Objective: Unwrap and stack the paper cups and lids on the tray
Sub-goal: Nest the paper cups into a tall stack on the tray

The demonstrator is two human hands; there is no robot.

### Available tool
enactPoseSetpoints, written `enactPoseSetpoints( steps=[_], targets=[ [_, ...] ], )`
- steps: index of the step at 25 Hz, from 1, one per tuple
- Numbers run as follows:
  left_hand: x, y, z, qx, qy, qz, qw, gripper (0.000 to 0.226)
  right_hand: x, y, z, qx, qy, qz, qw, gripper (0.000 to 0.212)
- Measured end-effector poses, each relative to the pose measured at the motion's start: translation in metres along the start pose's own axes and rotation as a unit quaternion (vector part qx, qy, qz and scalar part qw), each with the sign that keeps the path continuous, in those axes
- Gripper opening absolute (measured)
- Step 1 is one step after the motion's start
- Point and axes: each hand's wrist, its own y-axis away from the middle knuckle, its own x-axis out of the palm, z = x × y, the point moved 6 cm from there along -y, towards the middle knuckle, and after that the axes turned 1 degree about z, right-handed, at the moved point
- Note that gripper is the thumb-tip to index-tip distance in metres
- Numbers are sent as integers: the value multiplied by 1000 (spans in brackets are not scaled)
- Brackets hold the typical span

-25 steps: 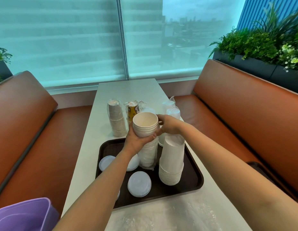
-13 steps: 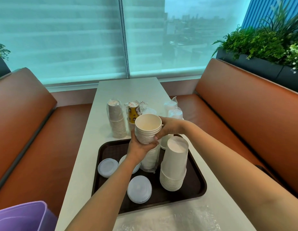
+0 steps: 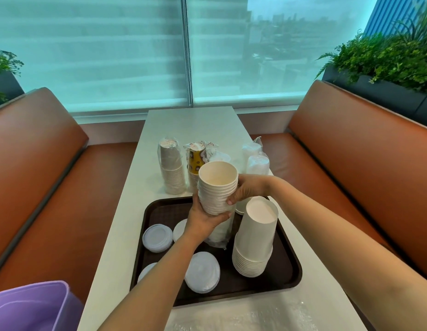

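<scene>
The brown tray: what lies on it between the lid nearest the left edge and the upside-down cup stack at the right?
Head view: another lid, partly hidden by the left hand, then crumpled plastic wrap.

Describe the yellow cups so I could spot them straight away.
Start at the brown tray on the white table. Just beyond its far edge stand wrapped stacks; the yellow cups are the middle one. Theirs alone is printed yellow; its neighbours are plain white.

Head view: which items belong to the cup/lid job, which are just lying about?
Job: held cups in left hand and right hand; upturned cups; lids; tray; wrapped cups; printed cups; wrapped lids.
Lying about: purple bin, plants, benches.
</scene>
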Motion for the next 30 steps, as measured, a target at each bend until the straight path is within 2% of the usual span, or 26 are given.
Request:
enactPoseSetpoints(
  steps=[3, 5, 7, 9, 10, 11, 13, 15, 17, 19, 21, 22, 25, 30],
  targets=[
    [-14, -6, -13, 53, -31, 8, 998, 111, 0, -1, 0, 3, 19, -3, 1000, 83],
    [-22, -7, -35, 92, -13, 15, 996, 122, -3, -5, -3, 5, 27, -3, 1000, 87],
    [-20, -7, -52, 106, 7, 31, 994, 114, 1, -2, -2, 14, 41, 9, 999, 74],
    [-15, -6, -52, 97, -1, 12, 995, 99, 7, 1, 0, 25, 71, 21, 997, 51],
    [-14, -6, -49, 95, -3, -3, 996, 95, 8, 4, 2, 27, 89, 20, 996, 48],
    [-13, -5, -47, 94, -1, -14, 995, 93, 6, 7, 6, 31, 122, 11, 992, 52],
    [-13, -7, -44, 93, 2, -22, 995, 91, -6, 14, 18, 38, 176, -15, 983, 74],
    [-14, -10, -46, 83, 6, -15, 996, 89, -23, 27, 39, 17, 179, -77, 981, 96],
    [-13, -12, -45, 75, 8, -8, 997, 87, -27, 45, 72, -54, 252, -137, 956, 100],
    [-12, -12, -44, 73, 1, -15, 997, 89, -9, 57, 104, -106, 417, -149, 890, 92],
    [-11, -9, -47, 81, -24, -23, 996, 93, 13, 55, 116, -93, 544, -115, 826, 94],
    [-10, -7, -49, 81, -37, -24, 996, 95, 19, 51, 115, -58, 578, -90, 809, 99],
    [-11, -2, -52, 74, -46, -19, 996, 94, 19, 43, 114, 26, 606, -28, 795, 102],
    [-12, 1, -50, 63, -25, 6, 998, 91, 26, 30, 118, 62, 573, -5, 817, 95]
  ],
)
